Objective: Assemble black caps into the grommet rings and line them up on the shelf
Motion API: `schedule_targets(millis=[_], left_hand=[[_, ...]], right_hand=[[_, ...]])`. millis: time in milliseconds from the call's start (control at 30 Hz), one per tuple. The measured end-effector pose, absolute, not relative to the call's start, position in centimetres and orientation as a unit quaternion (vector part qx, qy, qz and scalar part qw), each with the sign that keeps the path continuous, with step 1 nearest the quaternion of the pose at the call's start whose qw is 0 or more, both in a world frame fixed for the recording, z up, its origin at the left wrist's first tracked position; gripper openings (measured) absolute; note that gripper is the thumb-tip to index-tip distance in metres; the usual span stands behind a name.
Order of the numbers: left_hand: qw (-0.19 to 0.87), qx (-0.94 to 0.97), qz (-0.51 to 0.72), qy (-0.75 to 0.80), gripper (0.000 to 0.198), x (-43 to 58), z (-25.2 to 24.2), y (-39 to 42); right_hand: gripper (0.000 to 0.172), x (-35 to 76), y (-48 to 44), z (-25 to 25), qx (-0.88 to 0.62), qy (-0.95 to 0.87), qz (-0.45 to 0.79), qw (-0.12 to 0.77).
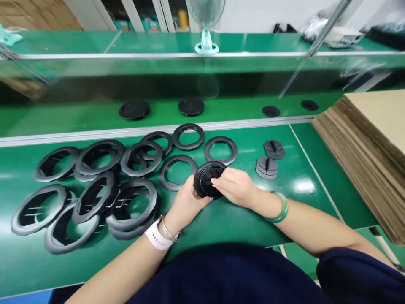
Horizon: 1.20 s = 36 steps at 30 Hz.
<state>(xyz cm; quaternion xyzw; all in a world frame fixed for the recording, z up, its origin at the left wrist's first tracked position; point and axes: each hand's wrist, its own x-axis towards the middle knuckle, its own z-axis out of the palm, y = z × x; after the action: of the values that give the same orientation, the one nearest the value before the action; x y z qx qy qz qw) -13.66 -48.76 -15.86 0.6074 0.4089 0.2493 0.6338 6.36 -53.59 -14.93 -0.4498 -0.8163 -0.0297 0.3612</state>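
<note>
A round black plastic ring piece (198,181) with ribs inside is held above the green table. My left hand (189,198) is closed around its lower left side. My right hand (237,188) has its fingers pinched together at the piece's inner face; whether a small part sits between the fingertips is hidden. Just beyond the hands lie loose black rings (234,154), and several more rings (148,198) are heaped on the left. To the right of my right hand are two small stacks of dark round discs (266,169), each with a raised bar on top.
Flat brown cardboard sheets (360,160) are piled at the right. Behind a metal rail (247,123) lie two larger black discs (191,106) and two smaller ones (271,111). A pale green fan (206,42) stands on the raised shelf (152,44) at the back.
</note>
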Motion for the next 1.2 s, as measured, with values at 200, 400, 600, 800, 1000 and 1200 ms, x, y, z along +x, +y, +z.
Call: schedule_targets(millis=[200,400,600,800,1000,1200], left_hand=[[0.629,0.6,0.229,0.438,0.065,-13.86,-15.47,-48.96],[0.637,0.602,0.224,0.426,0.058,-13.98,-15.26,-49.09],[0.631,0.608,0.222,0.426,0.057,-13.97,-15.21,-49.04],[0.622,0.616,0.219,0.431,0.059,-14.03,-15.33,-49.0],[0.626,0.616,0.214,0.427,0.057,-14.1,-15.34,-49.02],[0.621,0.62,0.211,0.431,0.054,-14.05,-15.26,-49.07]], right_hand=[[0.018,6.17,-53.59,-14.78,-0.48,-0.8,-0.016,0.359],[0.013,6.1,-53.72,-14.92,-0.481,-0.795,-0.003,0.37],[0.015,6.03,-53.83,-14.48,-0.482,-0.793,-0.011,0.371],[0.019,6.08,-53.79,-14.29,-0.487,-0.798,-0.011,0.355],[0.017,6.12,-53.87,-14.29,-0.492,-0.79,0.015,0.365],[0.015,5.79,-54.04,-14.31,-0.517,-0.773,0.028,0.367]])
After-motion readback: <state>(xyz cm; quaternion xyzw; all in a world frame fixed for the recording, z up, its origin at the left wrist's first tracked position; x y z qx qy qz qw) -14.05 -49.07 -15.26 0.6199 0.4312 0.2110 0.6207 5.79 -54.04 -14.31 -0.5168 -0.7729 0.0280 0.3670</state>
